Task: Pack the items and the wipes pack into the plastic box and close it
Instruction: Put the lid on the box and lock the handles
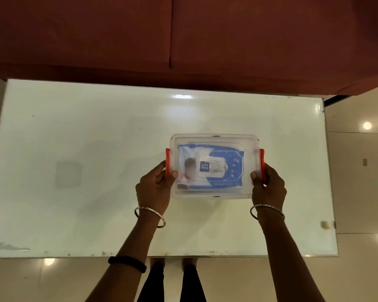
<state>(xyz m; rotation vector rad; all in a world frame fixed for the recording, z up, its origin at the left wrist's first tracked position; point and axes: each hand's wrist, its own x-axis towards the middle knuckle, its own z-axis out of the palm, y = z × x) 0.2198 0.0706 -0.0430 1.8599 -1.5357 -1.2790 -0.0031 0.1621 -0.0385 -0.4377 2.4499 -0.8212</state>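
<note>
A clear plastic box [215, 140] with its transparent lid on sits in the middle of the white table [74, 138]. Through the lid I see a blue and white wipes pack [216, 158] lying flat inside; other items under it are hidden. Red latches sit on the box's short ends, a left latch [167, 158] and a right latch [262, 162]. My left hand [155, 188] grips the left end, thumb on the lid, fingers at the latch. At the right end, my right hand [268, 188] holds the box the same way.
A dark red sofa [183, 40] runs along the table's far edge. Glossy tiled floor [358, 171] lies to the right and in front of the table. My legs show below the table's near edge.
</note>
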